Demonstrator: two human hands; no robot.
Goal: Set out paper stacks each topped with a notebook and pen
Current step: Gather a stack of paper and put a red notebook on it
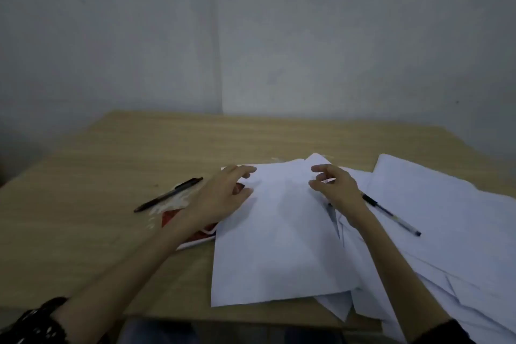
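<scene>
A wooden table (111, 165) stands against a pale grey wall (251, 36). At its centre lies a large white sheet of paper (279, 240), topmost of a loose layer, its near edge close to the table's near edge. Further white sheets (446, 218) are spread untidily to the right, overlapping one another and running past the near right corner of the table. The left hand (220, 195) is at the far left corner of the central sheet, fingers spread and lightly bent, thumb toward the paper; whether the fingertips touch the sheet cannot be told. The right hand (335, 184) is at the far right part of the same sheet, fingers loosely curled with forefinger and thumb apart, holding nothing visible; contact with the paper cannot be confirmed. The two hands are apart, with a bare strip of sheet between them. Under the left wrist and partly covered by the central sheet lies a notebook (178, 213) with a red and white cover, only its left portion showing. A black pen (167, 195) lies diagonally across the far left part of that notebook, tip end toward the near left. A second pen (391, 215), clear-barrelled with a dark cap, lies diagonally on the right-hand sheets just right of the right wrist. Both forearms are bare; dark patterned sleeves (36, 321) show at the near edge of the view.
</scene>
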